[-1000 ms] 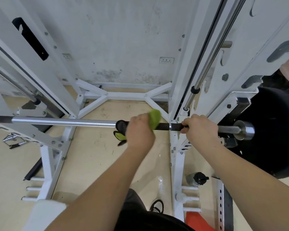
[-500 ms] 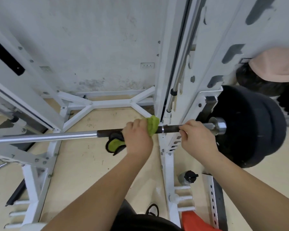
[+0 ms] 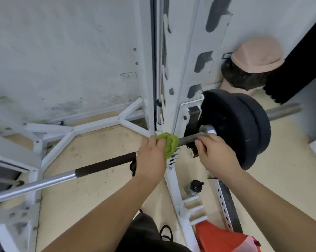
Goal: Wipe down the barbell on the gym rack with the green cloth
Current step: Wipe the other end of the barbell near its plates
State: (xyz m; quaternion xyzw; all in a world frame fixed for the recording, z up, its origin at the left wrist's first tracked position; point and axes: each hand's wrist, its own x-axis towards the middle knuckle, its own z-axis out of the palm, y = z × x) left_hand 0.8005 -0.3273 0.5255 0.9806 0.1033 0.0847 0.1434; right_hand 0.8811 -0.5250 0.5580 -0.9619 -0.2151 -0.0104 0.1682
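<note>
Seemingly midway: the left hand (image 3: pixel 150 157) clamps the green cloth (image 3: pixel 169 144) round the barbell (image 3: pixel 102 165) at the rack upright (image 3: pixel 146 70), the right hand (image 3: pixel 214 153) grasps it beside the plates (image 3: pixel 233 128), and its chrome length likely remains.

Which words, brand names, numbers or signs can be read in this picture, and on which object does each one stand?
No text can be read here.
Small label on the white rack upright: too small and blurred to read.
Black weight plates, barbell, green cloth, bottle: no lettering shows on them.
</note>
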